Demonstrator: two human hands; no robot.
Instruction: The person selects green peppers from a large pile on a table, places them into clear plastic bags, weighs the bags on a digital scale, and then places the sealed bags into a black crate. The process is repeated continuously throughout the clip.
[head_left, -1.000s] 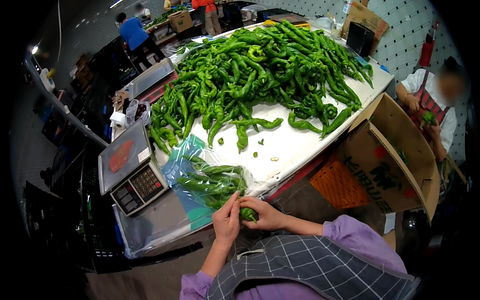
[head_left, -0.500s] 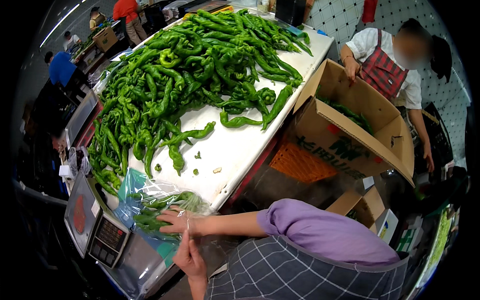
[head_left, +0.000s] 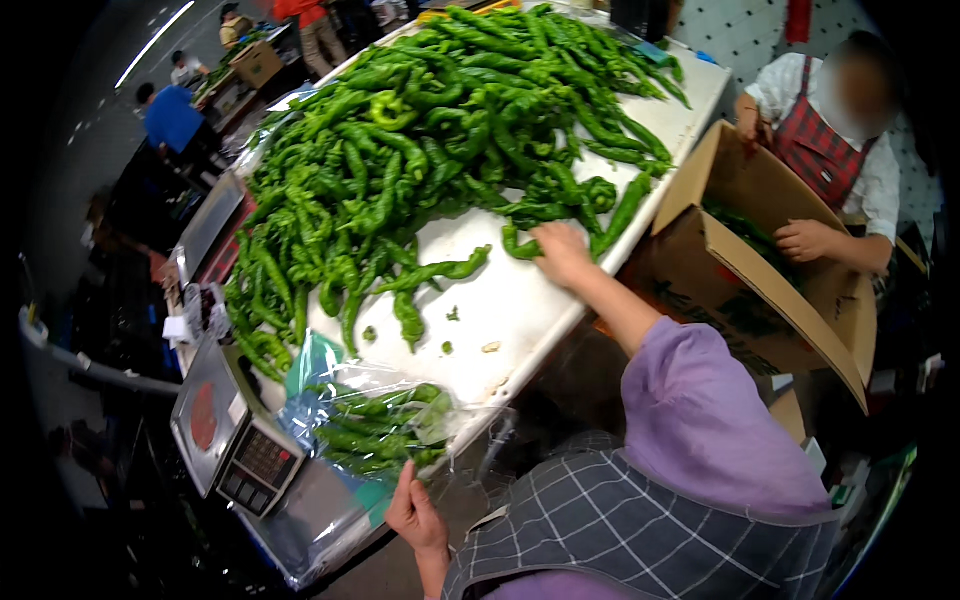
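Observation:
My right hand [head_left: 562,252] reaches across the white tabletop [head_left: 470,335] and closes over one end of a curled green pepper [head_left: 514,244]. Its fingertips are partly hidden. Beside the near edge lies a clear plastic bag [head_left: 432,402] with several long green peppers [head_left: 368,436] inside. My left hand [head_left: 418,515] is at the bag's near edge, its thumb and forefinger together on what looks like the thin plastic. A big heap of green peppers [head_left: 400,150] covers the far and left parts of the table.
Left of the bag stands a scale [head_left: 240,440] with a keypad. At the right, a co-worker [head_left: 830,150] in a red checked apron has a hand in a large open cardboard box [head_left: 760,270] holding green peppers. Other people [head_left: 180,120] work in the far left background.
My right hand has left the bag and moved far right to a loose pepper. My left hand stays by the bag. The co-worker's lower hand has moved into the box. The view has shifted.

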